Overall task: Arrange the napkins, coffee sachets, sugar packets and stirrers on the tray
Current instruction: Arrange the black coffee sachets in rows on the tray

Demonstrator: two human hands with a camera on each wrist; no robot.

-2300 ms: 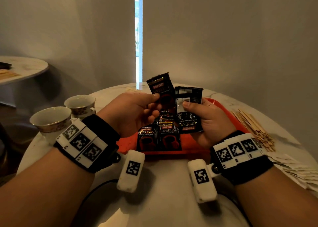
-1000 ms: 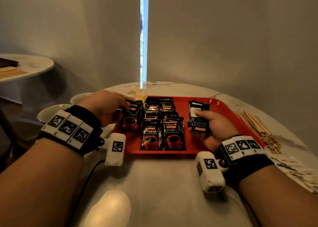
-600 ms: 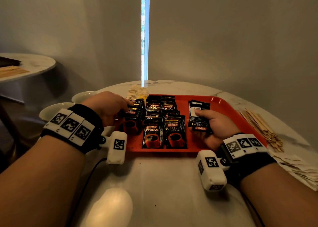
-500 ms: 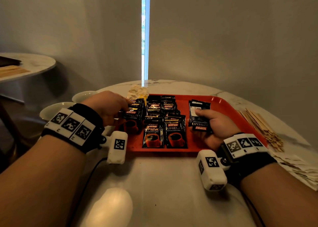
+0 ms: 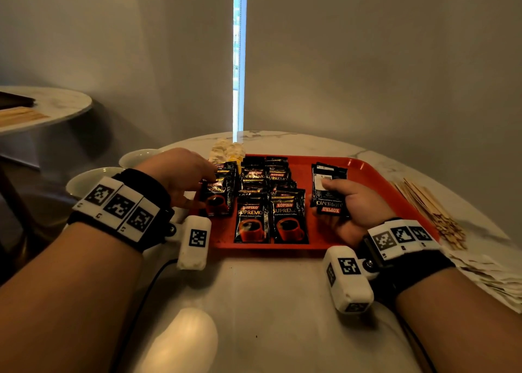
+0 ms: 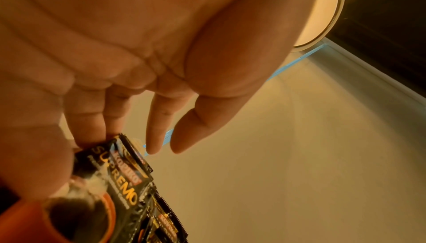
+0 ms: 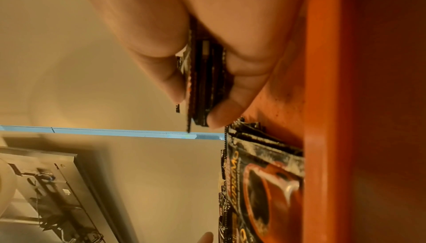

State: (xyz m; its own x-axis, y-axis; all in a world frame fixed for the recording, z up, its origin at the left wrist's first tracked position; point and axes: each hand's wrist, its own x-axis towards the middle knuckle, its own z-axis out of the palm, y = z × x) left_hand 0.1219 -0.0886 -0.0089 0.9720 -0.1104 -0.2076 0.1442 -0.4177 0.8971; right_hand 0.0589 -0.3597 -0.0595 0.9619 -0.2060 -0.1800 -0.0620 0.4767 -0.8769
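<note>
A round marble table (image 5: pixel 271 302) fills the lower half of the head view, its near edge cut off by the two forearms. On it sits the red tray (image 5: pixel 364 174), whose near right corner is hidden behind the right wrist and whose left rim is covered by the left hand.

Two rows of black coffee sachets (image 5: pixel 271 203) lie overlapping down the middle of the tray, labels up; the far ones are too dark to count. The napkins (image 5: pixel 497 282) lie stacked on the table at the right, cut off by the frame edge, with the wooden stirrers (image 5: pixel 429 206) fanned out on the table beyond them, right of the tray. A pale heap past the tray's far left corner may be the sugar packets (image 5: pixel 227 150), though it is too small and dim to be sure. Two cups (image 5: pixel 93 179) stand to the left, mostly hidden by the left arm.

The right hand (image 5: pixel 358 206) rests low over the tray's right side, thumb and fingers clamped on a small stack of sachets (image 5: pixel 329 191) held back side up; the right wrist view shows it edge-on. The left hand (image 5: pixel 180 174) pinches the top of one sachet (image 5: pixel 217 196) at the tray's left side with thumb and two fingers, the index and the finger beside it held straight and clear of it in the left wrist view.
</note>
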